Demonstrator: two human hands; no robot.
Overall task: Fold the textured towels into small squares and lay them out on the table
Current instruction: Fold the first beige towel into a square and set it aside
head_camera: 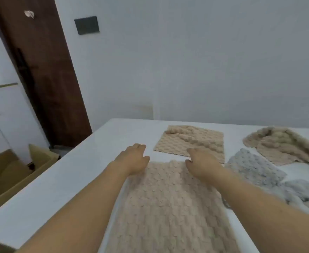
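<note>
Beige bubble-textured towel lies flat along near bench edge. Left hand and right hand rest at its far corners, fingers loose, gripping nothing. Risk: plush pile slips, fold skews; far edge could snag neighbouring beige square.

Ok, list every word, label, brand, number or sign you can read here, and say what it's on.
None: nothing in this view carries readable text.
Dark wall plate: blank, no marking shows.
Beige towels and grey towel: no tag or label in view.
Cardboard box: no print visible.
</note>
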